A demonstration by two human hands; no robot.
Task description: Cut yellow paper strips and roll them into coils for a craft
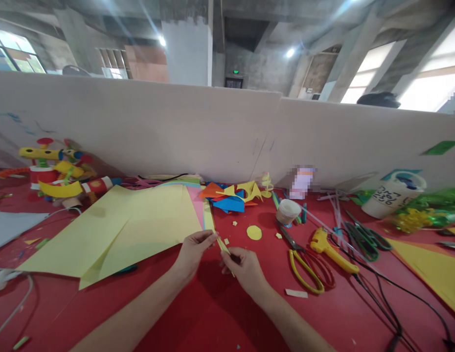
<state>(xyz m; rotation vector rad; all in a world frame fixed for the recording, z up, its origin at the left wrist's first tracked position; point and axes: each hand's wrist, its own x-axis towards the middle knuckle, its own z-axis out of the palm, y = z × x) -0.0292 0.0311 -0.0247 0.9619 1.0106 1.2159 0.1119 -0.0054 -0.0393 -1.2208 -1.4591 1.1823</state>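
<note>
Yellow paper, in the form of a narrow strip (223, 246), spans two bare hands above a red counter (220, 318). The left hand (194, 249) pinches its upper end between thumb and forefinger; the right hand (245, 268), fingers curled nearly closed, grips it lower down (whether it is folded or layered is too small to tell). Good handling here would call for light, even pressure, with the edges aligned to avoid a skewed crease. Just beyond lies a yellow disc (254, 232); yellow-and-red-handled scissors (306, 264) and a yellow glue gun (333, 252) lie to the right.
</note>
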